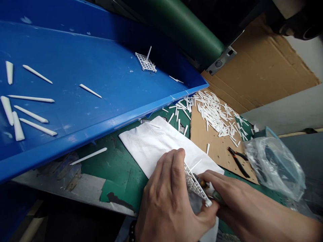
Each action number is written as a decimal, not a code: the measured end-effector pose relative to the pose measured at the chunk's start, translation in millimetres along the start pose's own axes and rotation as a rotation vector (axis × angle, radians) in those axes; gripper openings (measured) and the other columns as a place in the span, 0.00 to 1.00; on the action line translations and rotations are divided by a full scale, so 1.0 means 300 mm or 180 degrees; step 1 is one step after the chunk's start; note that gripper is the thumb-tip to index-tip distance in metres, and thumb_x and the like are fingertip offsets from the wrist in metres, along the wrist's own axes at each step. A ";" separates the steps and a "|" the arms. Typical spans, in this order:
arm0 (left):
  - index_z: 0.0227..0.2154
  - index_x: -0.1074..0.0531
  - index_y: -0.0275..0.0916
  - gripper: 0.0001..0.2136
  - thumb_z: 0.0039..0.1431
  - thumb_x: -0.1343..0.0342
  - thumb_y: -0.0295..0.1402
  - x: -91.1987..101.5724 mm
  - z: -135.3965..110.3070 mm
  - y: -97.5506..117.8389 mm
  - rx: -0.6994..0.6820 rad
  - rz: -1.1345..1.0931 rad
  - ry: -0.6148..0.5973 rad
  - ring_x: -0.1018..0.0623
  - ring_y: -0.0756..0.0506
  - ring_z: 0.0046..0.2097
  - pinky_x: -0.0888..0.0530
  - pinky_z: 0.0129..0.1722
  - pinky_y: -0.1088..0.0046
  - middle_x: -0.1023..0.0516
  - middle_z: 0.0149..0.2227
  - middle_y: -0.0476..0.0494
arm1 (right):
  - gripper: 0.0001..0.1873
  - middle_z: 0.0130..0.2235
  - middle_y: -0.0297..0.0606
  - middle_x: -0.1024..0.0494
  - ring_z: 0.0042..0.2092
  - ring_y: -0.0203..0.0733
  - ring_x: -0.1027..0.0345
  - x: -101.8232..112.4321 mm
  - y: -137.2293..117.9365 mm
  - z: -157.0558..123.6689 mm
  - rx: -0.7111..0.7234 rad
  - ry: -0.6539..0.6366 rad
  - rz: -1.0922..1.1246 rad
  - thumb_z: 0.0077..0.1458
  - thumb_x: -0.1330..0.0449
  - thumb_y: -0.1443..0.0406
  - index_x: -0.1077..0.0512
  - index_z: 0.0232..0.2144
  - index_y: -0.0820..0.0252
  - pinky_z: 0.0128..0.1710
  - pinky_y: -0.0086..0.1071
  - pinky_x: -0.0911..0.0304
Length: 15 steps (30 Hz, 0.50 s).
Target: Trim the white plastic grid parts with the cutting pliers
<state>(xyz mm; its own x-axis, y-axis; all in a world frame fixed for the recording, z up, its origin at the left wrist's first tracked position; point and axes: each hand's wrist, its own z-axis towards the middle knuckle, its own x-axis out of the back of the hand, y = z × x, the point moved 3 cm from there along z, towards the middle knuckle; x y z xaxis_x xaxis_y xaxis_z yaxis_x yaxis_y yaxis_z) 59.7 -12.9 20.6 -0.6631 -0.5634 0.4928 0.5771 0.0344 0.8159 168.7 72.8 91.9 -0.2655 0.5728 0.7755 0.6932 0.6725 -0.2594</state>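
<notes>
grid piece (194, 184) pinched under left hand (166, 201) fingers (176, 164)

Two bare hands meet low in the view, around 6 o'clock. The left hand (169, 198) rises from the bottom edge with its back to the camera. Its knuckles are bent and its fingers (176, 161) point toward 1 o'clock and curl inward, while the thumb (205, 215) stretches toward 3 o'clock and pinches closed against them. The right forearm (272, 222), bare, enters from the corner at 4 o'clock and reaches toward 10 o'clock. The right hand (224, 188) lies flatter, knuckles up, with its fingers drawn in tight. Their tips are partly hidden behind the left hand and touch it.
</notes>
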 end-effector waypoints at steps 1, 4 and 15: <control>0.64 0.50 0.36 0.42 0.46 0.38 0.38 0.000 0.000 0.000 0.0000 -0.0007 -0.0002 0.31 0.31 0.59 0.28 0.56 0.55 0.33 0.59 0.31 | 0.17 0.44 0.48 0.24 0.42 0.49 0.27 0.000 0.001 -0.001 -0.0011 0.0000 -0.0001 0.51 0.49 0.71 0.30 0.43 0.58 0.38 0.35 0.31; 0.64 0.50 0.36 0.43 0.47 0.38 0.39 0.000 0.001 -0.003 -0.0034 -0.0028 -0.0027 0.32 0.31 0.59 0.28 0.56 0.55 0.33 0.58 0.31 | 0.16 0.43 0.47 0.24 0.42 0.49 0.28 -0.006 0.008 -0.005 -0.0029 0.0043 0.0005 0.51 0.49 0.71 0.31 0.43 0.57 0.37 0.34 0.32; 0.64 0.48 0.36 0.43 0.47 0.37 0.46 -0.007 -0.007 0.004 0.0234 -0.0057 0.0089 0.28 0.32 0.56 0.25 0.54 0.58 0.30 0.56 0.32 | 0.26 0.43 0.42 0.25 0.45 0.49 0.30 -0.070 0.059 0.006 0.0102 0.0292 0.0042 0.42 0.47 0.73 0.34 0.46 0.54 0.39 0.32 0.33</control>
<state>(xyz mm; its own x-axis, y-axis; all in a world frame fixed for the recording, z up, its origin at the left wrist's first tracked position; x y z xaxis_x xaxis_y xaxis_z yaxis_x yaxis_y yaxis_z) 62.9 -13.4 19.9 -0.6588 -0.5873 0.4703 0.5281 0.0842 0.8450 185.4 73.3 69.9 -0.1928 0.5373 0.8210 0.6740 0.6807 -0.2871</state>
